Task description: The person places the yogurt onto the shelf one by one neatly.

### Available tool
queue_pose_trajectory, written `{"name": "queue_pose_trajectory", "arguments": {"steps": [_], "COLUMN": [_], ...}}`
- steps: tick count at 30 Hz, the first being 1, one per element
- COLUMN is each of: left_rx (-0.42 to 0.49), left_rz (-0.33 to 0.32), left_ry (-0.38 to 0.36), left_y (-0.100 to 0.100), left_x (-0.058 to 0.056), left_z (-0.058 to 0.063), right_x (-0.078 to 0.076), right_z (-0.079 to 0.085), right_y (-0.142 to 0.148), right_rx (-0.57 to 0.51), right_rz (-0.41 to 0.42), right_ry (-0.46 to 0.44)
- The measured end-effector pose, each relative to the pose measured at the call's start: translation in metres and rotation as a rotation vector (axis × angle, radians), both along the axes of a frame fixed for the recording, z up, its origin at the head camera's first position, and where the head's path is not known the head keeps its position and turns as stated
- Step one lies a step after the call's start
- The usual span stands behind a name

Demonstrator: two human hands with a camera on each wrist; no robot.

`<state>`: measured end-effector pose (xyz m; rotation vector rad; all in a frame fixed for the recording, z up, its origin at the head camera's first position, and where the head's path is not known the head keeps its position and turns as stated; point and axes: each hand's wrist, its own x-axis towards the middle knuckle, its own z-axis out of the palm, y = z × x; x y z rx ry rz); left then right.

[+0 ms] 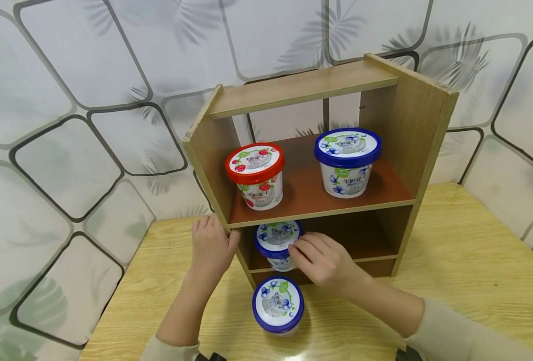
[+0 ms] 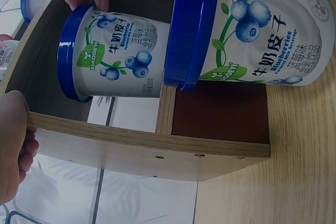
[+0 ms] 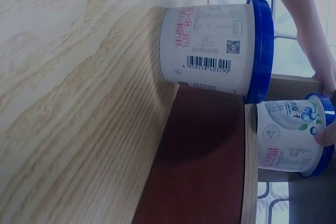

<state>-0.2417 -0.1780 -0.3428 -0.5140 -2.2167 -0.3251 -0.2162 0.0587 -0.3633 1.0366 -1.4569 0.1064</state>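
My left hand (image 1: 212,248) grips the front edge of the left side panel of a small wooden shelf unit (image 1: 289,216), its fingers bent round the board in the left wrist view. My right hand (image 1: 327,260) holds a blue-lidded blueberry milk-drink tub (image 1: 277,234) by its lid, at the left end of the lower compartment. That tub stands upright close to the left panel. Directly in front of the unit, a second blue-lidded blueberry tub (image 1: 277,303) stands on the table, apart from both hands; the right wrist view shows its barcode side (image 3: 210,48).
On the upper shelf are a red-lidded tub (image 1: 254,165) at the left and another blue-lidded tub (image 1: 347,150) at the right. The unit stands on a wood-grain table (image 1: 478,260), with a patterned wall covering (image 1: 194,55) behind and at both sides.
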Motion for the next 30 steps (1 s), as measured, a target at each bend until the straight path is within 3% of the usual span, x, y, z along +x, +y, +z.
{"name": "queue_pose_trajectory", "arguments": {"steps": [11,30], "left_rx": [0.013,0.004], "left_rz": [-0.011,-0.017], "left_ry": [0.022,0.007], "left_y": [0.000,-0.001], "left_x": [0.000,-0.001], "left_z": [0.000,-0.001], "right_x": [-0.003,-0.011], "right_z": [-0.008,-0.015], "right_y": [-0.003,-0.010], "right_rx": [-0.003,-0.019], "right_rz": [-0.020,-0.059], "right_ry": [-0.126,-0.134]}}
